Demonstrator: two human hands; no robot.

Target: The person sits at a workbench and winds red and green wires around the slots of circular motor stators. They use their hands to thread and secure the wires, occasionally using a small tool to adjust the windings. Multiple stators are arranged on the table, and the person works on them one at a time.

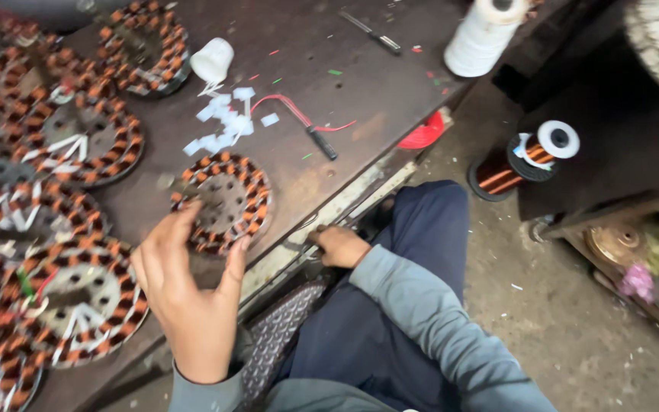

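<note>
The left hand (184, 294) is up over the dark, worn work table (360, 84), and its spread fingers curl around the near edge of a round, flat metal motor ring wound with orange copper wire coils (226, 200). The thumb sits on the left side of the ring and the other fingers touch its lower right side, so the hand has a loose hold on the rim. The ring lies flat on the table, just past the fingertips and a bit to the right, away from the body. Since it is round, it has no long side.

The right hand (341, 246) is lower down, at the front edge of the table, beside the knee in dark blue trousers (421, 229). It is curled around something thin there, but I cannot tell what it is. It is near the ring but not touching it. The left hand is the closer one.

Many more copper-wound rings (78, 145) are stacked on the left part of the table. Behind the held ring lie small white paper slips (223, 122), a white plastic cup on its side (213, 59) and a red wire with a black end (306, 126). A spool of copper wire (524, 156) rests off to the right
</note>
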